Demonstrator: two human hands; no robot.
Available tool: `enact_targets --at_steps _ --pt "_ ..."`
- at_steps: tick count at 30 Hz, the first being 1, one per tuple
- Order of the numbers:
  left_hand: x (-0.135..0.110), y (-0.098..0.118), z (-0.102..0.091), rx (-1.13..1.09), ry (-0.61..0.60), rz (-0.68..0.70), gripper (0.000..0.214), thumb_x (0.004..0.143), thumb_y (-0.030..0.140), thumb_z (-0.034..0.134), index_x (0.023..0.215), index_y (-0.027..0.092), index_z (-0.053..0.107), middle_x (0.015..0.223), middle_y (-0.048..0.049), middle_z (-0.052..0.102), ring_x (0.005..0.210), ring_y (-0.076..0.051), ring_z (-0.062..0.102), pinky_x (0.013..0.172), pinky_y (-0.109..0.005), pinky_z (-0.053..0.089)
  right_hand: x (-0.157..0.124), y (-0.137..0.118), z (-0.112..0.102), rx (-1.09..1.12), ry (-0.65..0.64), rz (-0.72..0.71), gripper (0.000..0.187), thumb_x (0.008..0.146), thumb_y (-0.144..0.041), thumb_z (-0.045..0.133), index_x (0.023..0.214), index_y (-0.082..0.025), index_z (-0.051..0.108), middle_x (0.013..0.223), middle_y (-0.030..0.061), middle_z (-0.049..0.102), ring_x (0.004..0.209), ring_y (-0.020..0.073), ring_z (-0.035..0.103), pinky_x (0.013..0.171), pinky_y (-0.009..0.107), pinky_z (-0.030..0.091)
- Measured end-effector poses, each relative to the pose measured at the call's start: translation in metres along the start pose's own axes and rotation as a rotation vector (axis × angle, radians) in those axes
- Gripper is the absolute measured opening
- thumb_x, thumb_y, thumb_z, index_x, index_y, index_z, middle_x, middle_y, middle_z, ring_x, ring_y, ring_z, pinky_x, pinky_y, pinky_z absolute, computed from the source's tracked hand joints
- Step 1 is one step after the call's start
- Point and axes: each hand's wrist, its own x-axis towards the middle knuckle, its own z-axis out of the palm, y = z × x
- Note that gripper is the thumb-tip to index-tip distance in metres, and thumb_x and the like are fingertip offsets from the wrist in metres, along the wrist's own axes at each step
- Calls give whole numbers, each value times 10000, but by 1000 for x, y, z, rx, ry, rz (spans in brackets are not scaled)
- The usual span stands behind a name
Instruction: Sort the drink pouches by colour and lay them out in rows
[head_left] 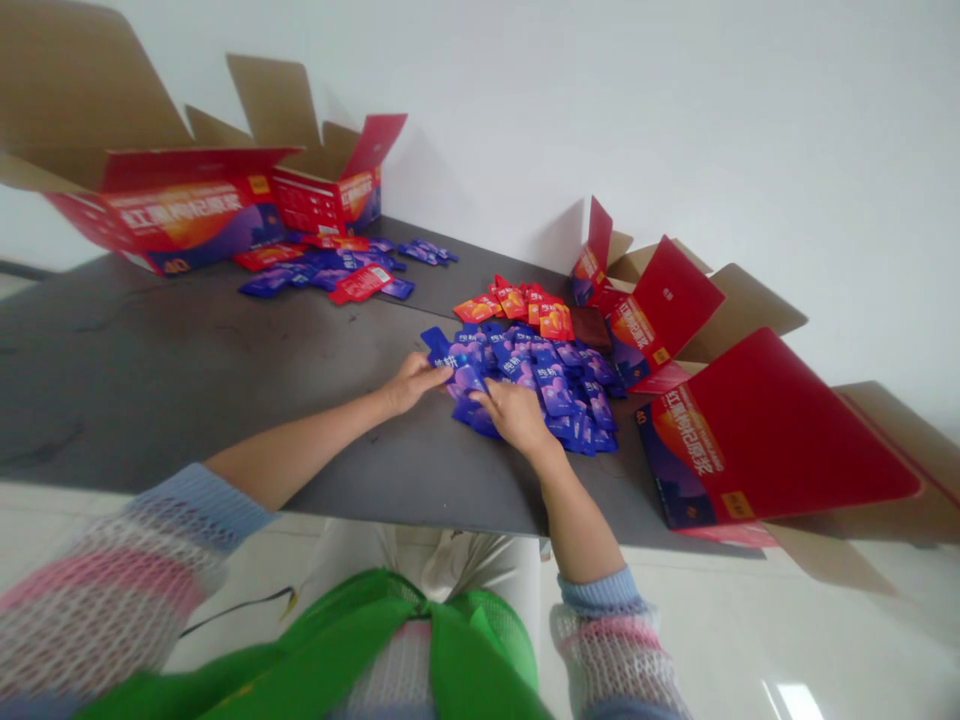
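Near the middle of the dark table, my left hand (412,383) pinches a purple sachet (444,350) between thumb and fingers. My right hand (514,412) is closed at the lower right of the sachets in front of me, thumb and fingers on a purple one at the pile's near left side. The heap of purple sachets (555,385) spreads to the right of my hands, printed with white characters. Just behind it lies a smaller group of red-orange sachets (525,305). My fingertips are partly hidden by the sachets.
Open red cartons (780,440) with raised flaps line the right side of the grey table (150,370). Two more open cartons (202,215) stand at the back left. Before them lie mixed purple and red sachets (330,270). A white wall rises behind.
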Motion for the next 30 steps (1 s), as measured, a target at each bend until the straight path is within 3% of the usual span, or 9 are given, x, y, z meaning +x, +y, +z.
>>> enact_targets --at_steps 3,5,13,16,18,21,24,27,30 --pt "2 3 -2 9 193 0 587 760 700 738 603 146 621 573 -5 576 552 -118 504 567 -252 431 -1 -2 4 37 -20 -64 447 1105 -490 407 985 -170 696 900 77 772 800 185 692 664 271 296" --pt "2 4 -3 36 252 -35 579 752 682 747 584 144 616 553 -1 557 533 -113 481 547 -252 402 -1 -7 6 62 -32 -65 480 1098 -525 401 953 -173 694 880 74 770 766 176 679 645 274 274" --pt "3 -9 7 67 295 -180 645 784 777 655 562 180 552 457 9 485 417 -100 428 427 -240 322 -1 -6 7 72 58 -33 519 1102 -520 385 849 -170 672 796 64 729 717 161 630 649 274 276" --pt "10 -15 2 50 324 -247 705 823 823 556 490 216 426 384 15 374 361 -102 372 392 -255 271 -1 -2 5 116 93 -30 527 1090 -537 417 769 -179 633 743 42 684 684 150 585 651 268 278" --pt "18 -15 -8 -14 387 -267 693 892 800 476 517 218 446 384 14 354 376 -118 391 415 -262 304 -2 4 1 197 145 -6 553 1088 -553 408 709 -187 576 692 21 629 653 139 543 640 263 273" --pt "31 -10 -31 -172 501 -296 633 1012 670 382 673 178 591 430 22 369 429 -127 373 474 -267 369 -7 22 -14 361 308 120 580 1084 -594 349 676 -204 482 635 -4 534 603 129 477 605 257 267" --pt "39 -7 -59 -201 620 -330 547 1086 492 340 787 134 625 461 31 395 459 -118 327 515 -258 375 -15 50 -37 525 468 292 544 1066 -609 353 691 -222 430 602 -20 468 576 124 443 567 247 277" --pt "41 -11 -78 -110 642 -349 464 1099 312 306 810 123 615 491 26 451 477 -114 351 568 -255 394 -19 82 -58 712 457 448 457 1047 -532 464 706 -228 441 521 -54 394 484 104 374 503 236 258" --pt "40 -18 -83 117 527 -344 427 1073 250 329 839 103 655 528 10 519 520 -124 441 597 -250 385 -15 111 -73 870 421 549 285 1036 -389 522 822 -205 562 480 -84 394 403 81 329 458 224 247"
